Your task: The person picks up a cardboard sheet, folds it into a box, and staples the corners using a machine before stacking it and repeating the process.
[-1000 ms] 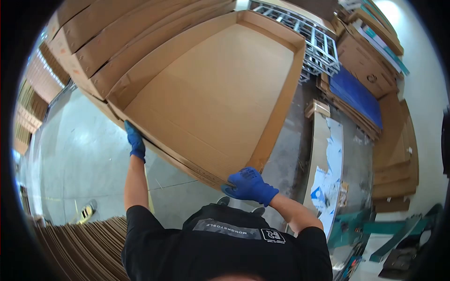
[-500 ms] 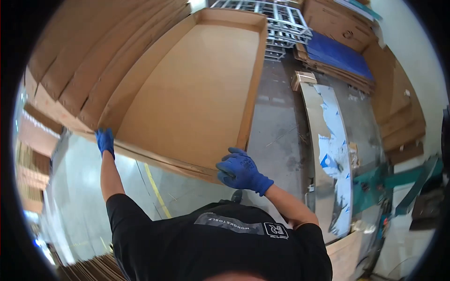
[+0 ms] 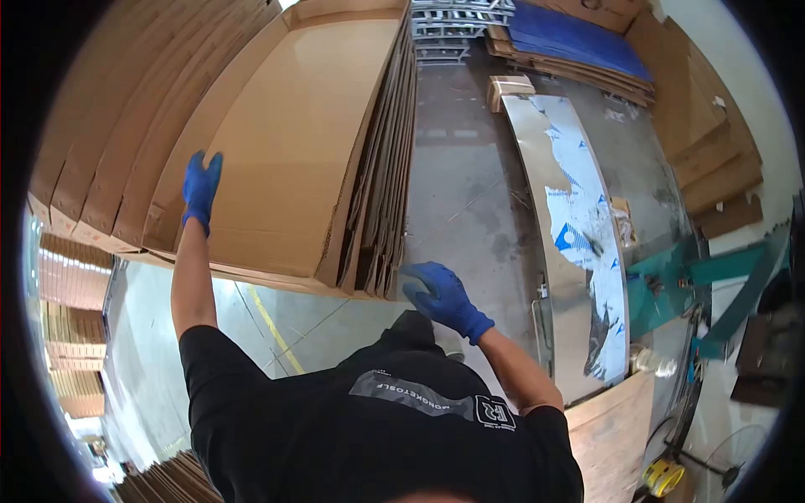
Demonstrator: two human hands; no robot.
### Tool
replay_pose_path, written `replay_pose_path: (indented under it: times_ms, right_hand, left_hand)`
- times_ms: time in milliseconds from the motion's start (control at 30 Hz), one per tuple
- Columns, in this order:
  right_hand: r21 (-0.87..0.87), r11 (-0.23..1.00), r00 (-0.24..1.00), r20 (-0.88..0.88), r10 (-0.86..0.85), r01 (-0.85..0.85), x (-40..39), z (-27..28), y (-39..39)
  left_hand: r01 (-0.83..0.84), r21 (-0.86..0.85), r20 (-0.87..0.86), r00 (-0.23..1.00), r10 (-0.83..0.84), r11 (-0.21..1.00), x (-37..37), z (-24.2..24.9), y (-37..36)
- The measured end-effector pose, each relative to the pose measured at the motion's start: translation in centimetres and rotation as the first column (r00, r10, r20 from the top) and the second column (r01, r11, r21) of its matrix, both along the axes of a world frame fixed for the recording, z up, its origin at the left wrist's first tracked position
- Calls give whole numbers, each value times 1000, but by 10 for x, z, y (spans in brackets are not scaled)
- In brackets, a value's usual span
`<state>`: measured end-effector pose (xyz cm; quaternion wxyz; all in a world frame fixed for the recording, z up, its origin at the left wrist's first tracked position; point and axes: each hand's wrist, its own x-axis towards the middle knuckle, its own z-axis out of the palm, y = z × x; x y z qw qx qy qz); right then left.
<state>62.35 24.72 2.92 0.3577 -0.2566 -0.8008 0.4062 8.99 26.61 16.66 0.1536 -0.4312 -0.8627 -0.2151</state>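
A large shallow cardboard tray (image 3: 293,126) lies at the upper left, with the edges of several folded cardboard layers (image 3: 381,184) showing along its right side. My left hand (image 3: 200,189), in a blue glove, is over the tray's near left part, thumb and fingers apart, holding nothing. To the right of the tray's near corner, my right hand (image 3: 443,295) is in the air, also gloved in blue. Its fingers are apart and curved, with nothing between them.
Stacked cardboard (image 3: 84,126) stands on the left. A long metal panel with torn blue-white film (image 3: 574,226) is on the right, near a green frame (image 3: 729,268). Farther back are metal racks (image 3: 440,29) and a blue sheet (image 3: 579,38). A yellow fan part (image 3: 664,478) is lower right.
My left hand has come off the tray's near edge and moved up over it. My right hand has left the near right corner. The tray sits farther left, and layered edges now show beside it.
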Motion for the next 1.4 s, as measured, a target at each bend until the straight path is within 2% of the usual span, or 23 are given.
replay_pose_path:
  times_ms: [67, 133, 200, 233, 300, 333, 367, 400, 433, 467, 500, 567, 667, 767, 833, 867, 900, 933, 1000, 1133, 1233, 1333, 1400]
  right_hand:
    - [40, 998, 999, 14, 37, -38, 1, -4, 31]
    - [6, 997, 996, 34, 81, -81, 6, -9, 72]
    - [38, 997, 997, 40, 65, -67, 11, -23, 119]
    - [27, 999, 996, 82, 39, -41, 17, -34, 136]
    - [42, 999, 988, 156, -12, 5, 32, -47, 181]
    - [-4, 999, 986, 166, -34, 35, 42, -48, 192]
    - [-31, 998, 985, 162, -53, 59, 49, -50, 209]
    - [-141, 987, 976, 212, -50, 81, 57, -56, 227]
    - [-258, 960, 964, 265, -37, 107, 66, -65, 238]
    - [-343, 931, 970, 237, -43, 125, 74, -75, 248]
    - [-417, 898, 975, 214, -50, 138, 80, -85, 267]
    - [-418, 897, 955, 295, -19, 147, 92, -114, 302]
    - [-479, 865, 946, 323, 16, 149, 86, -121, 374]
    - [-505, 854, 961, 275, 19, 127, 82, -130, 475]
    - [-483, 866, 958, 286, 17, 128, 80, -136, 555]
    - [-354, 926, 942, 337, -2, 129, 79, -158, 600]
    - [-409, 905, 966, 259, -7, 116, 70, -158, 643]
    - [-229, 970, 952, 305, -10, 84, 43, -120, 678]
    - [-156, 988, 973, 229, 43, -7, -8, -74, 749]
    - [37, 950, 940, 161, 301, -310, -126, 7, 879]
    - [-147, 889, 901, -77, 426, -433, -218, 54, 952]
    - [227, 849, 879, 128, 460, -477, -299, 62, 1028]
    - [250, 829, 866, 134, 481, -499, -350, 60, 1058]
  left_hand:
    - [15, -32, -28, 999, -16, 999, 13, 1, 35]
    - [35, -95, 103, 994, -25, 995, 25, 4, 74]
    - [143, -6, 99, 985, -142, 990, 2, -33, 122]
    - [151, -6, 407, 903, -136, 988, 2, -48, 146]
    - [172, 29, 833, 541, -119, 985, 10, -85, 203]
    - [309, 256, 912, 236, -334, 916, 10, -124, 224]
    - [352, 101, 946, 256, -199, 931, 72, -98, 232]
    - [290, 10, 991, 126, -49, 957, 103, -107, 251]
    - [378, 97, 993, 29, -116, 921, 158, -88, 247]
    - [474, -77, 832, 516, -206, 877, 181, -98, 260]
    - [377, -16, 935, 334, -120, 926, 184, -87, 263]
    - [290, -56, 965, 263, -23, 955, 179, -89, 266]
    - [465, -134, 980, 196, 45, 875, 162, -55, 283]
    - [193, 8, 945, 321, -71, 981, 134, -74, 339]
    - [180, 33, 815, 565, -131, 983, 115, -80, 385]
    - [178, 28, 723, 676, -142, 984, 111, -84, 409]
    - [184, 15, 621, 769, -153, 983, 109, -88, 430]
    - [176, 17, 655, 742, -144, 984, 107, -91, 449]
    - [152, 34, 714, 687, -130, 988, 97, -96, 485]
    - [74, -2, 630, 775, -56, 997, 67, -109, 537]
    - [-26, -47, 584, 810, 49, 999, 38, -109, 576]
    - [-91, -138, 513, 845, 150, 986, -2, -119, 637]
    - [-142, -96, 454, 874, 170, 985, -36, -139, 682]
